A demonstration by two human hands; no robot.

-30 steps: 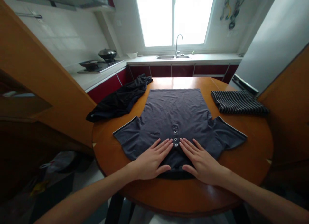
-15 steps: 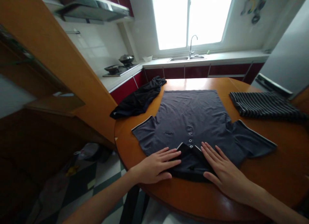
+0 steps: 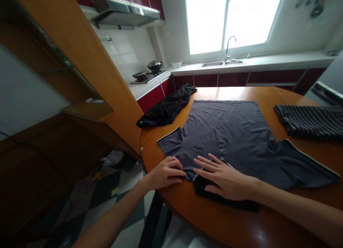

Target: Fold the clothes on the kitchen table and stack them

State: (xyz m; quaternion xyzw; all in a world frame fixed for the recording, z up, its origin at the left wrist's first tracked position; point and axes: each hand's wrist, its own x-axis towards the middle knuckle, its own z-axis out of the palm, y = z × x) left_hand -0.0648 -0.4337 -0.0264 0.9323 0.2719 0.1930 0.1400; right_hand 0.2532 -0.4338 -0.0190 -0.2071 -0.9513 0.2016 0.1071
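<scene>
A dark grey short-sleeved polo shirt (image 3: pixel 230 126) lies spread on the table, its collar toward me and its hem at the far side. White piping edges the sleeves and the black collar (image 3: pixel 227 201). At the shirt's near left shoulder edge, my left hand (image 3: pixel 164 173) has bent fingers and thumb drawn together on the cloth; part of the grip is hidden. My right hand (image 3: pixel 223 178) rests flat across the collar, fingers spread, covering the lower end of the button placket.
Crumpled black clothing (image 3: pixel 168 107) lies at the table's far left edge. A folded striped black-and-grey cloth (image 3: pixel 311 121) is at the right. The round wooden table (image 3: pixel 193 223) curves close to my left arm. Beyond stand a counter with a sink (image 3: pixel 214 64) and a stove (image 3: pixel 147 76).
My left hand has left the collar for the shirt's left shoulder edge, its fingers now bent. My right hand has slid left over the collar. The view has turned slightly left.
</scene>
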